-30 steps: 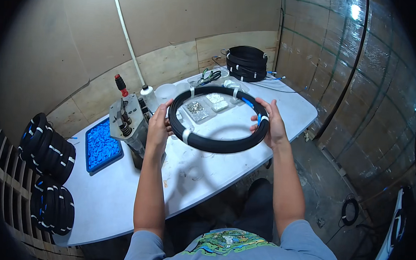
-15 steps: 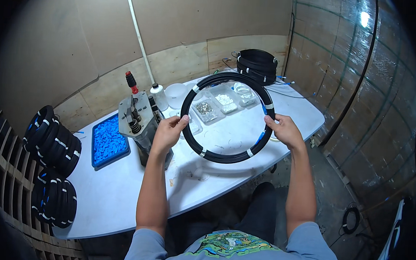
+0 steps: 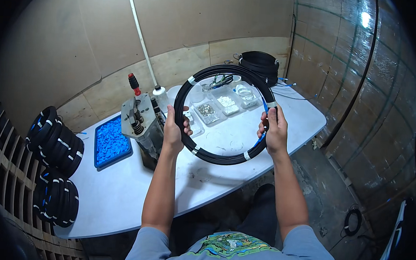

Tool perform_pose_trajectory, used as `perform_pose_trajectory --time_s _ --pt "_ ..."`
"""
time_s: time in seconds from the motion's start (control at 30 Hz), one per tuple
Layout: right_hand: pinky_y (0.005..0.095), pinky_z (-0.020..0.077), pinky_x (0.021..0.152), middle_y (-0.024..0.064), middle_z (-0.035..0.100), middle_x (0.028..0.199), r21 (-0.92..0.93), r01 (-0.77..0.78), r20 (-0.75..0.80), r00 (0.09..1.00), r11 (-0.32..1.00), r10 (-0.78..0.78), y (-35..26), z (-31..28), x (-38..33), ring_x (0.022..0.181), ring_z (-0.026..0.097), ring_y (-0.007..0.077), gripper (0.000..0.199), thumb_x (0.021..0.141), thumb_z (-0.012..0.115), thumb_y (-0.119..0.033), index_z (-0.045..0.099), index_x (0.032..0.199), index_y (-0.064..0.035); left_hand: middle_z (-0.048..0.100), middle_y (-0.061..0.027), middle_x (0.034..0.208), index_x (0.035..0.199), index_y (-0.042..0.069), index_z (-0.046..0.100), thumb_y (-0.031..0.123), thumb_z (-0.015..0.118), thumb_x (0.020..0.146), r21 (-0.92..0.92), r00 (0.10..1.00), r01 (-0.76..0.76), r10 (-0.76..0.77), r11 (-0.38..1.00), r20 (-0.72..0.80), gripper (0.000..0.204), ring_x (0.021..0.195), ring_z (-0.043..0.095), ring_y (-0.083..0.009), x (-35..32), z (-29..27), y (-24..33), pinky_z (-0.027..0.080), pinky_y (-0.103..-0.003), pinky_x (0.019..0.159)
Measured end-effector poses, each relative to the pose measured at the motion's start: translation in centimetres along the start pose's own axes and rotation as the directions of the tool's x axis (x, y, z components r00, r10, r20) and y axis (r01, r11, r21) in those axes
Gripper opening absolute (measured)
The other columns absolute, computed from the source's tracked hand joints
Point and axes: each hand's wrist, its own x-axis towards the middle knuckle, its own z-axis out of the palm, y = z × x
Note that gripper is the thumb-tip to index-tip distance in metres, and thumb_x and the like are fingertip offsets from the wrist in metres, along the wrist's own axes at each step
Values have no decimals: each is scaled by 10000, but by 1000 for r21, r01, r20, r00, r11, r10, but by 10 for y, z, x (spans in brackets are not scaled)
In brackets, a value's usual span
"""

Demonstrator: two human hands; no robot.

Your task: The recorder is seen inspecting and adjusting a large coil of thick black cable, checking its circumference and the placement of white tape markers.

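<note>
Both my hands hold up a coil of black cable (image 3: 217,158) above the white table, with its ring facing me. White bands bind the coil at several spots, and blue pieces show along its right side. My left hand (image 3: 175,127) wraps round the coil's left side, thumb up along the front and fingertips showing inside the ring. On the opposite side my right hand (image 3: 274,131) is closed round the coil, its fingers curled inward near the blue pieces. Through the ring I see clear trays with small metal parts (image 3: 206,112) and white parts (image 3: 226,104).
A metal press (image 3: 141,118) with a red-and-black handle stands left of my left hand. Beside it lies a blue tray (image 3: 103,166) of small blue parts. Stacked black coils (image 3: 57,141) sit at the table's left end, and more coils (image 3: 259,67) at the back right.
My grip has gone from pinching the coil's sides to fingers wrapped round them. The coil has shifted slightly left, its top edge higher.
</note>
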Motion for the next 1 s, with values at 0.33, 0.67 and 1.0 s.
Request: perform_pose_trajectory --time_s 0.33,0.67,1.0 --pt "282 463 475 39 517 849 211 -354 -40 928 911 370 19 -8 17 579 488 100 288 1034 450 -382 494 1102 -106 432 16 653 1134 42 518 493 380 1031 14 999 42 -42 999 3 483 515 394 -85 -18 17 26 369 -250 498" --pt "256 489 502 40 534 856 -10 -132 -19 991 991 131 -16 0 14 598 526 95 458 1018 520 -282 428 1411 -65 421 18 658 1179 59 503 555 368 1012 -141 1000 19 -20 990 -4 540 514 401 -83 -10 -1 -22 362 -242 481" --pt "257 493 533 25 537 751 5 6 -14 1000 1000 -6 -1 -14 13 595 525 93 247 979 611 -254 559 1058 -26 420 12 660 1181 32 528 495 376 1024 -117 980 -195 197 974 8 512 507 395 -80 -19 11 -18 350 -239 474"
